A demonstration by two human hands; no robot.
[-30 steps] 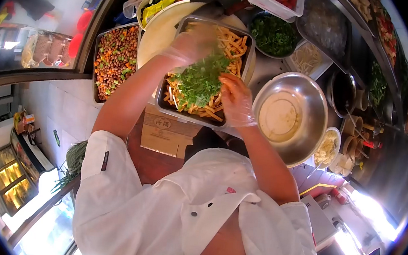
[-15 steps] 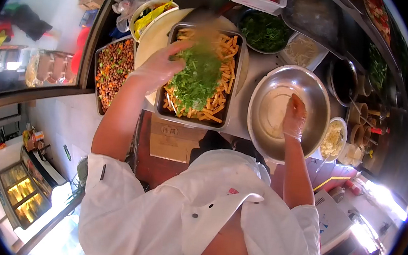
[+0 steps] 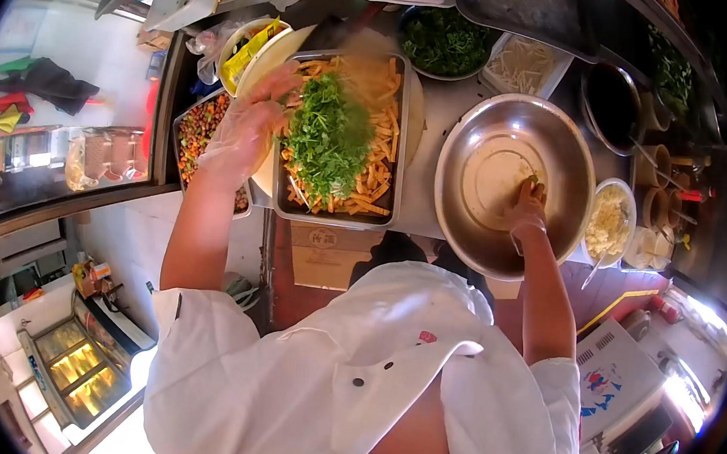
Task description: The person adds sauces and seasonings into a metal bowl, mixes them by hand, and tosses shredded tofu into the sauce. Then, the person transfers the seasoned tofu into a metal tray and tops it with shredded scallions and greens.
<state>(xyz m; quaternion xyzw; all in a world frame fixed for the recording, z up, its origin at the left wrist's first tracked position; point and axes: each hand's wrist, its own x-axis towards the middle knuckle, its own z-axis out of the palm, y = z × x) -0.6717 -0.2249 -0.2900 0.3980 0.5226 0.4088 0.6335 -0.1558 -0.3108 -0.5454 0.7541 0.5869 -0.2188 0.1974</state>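
My left hand (image 3: 256, 122), in a clear plastic glove, is open beside the left rim of a metal tray (image 3: 399, 157). The tray holds brown strips (image 3: 379, 172), with a heap of chopped green herbs (image 3: 328, 142) on top. My right hand (image 3: 529, 209), also gloved, reaches down inside a wide steel bowl (image 3: 465, 149). Its fingers are drawn together near the bottom, and a small green bit shows at the tips. What else they may hold is hidden.
Left of the tray stands a pan of beans and diced carrot (image 3: 204, 122). Behind are a bowl of herbs (image 3: 444, 44) and a box of white sprouts (image 3: 523, 64). A bowl of dark liquid (image 3: 609, 106) and a bowl of chopped pale food (image 3: 608, 222) lie right.
My left hand has pulled back left from the herbs to the tray's edge. My right hand has turned fingers-down in the bowl. The whole view has shifted slightly.
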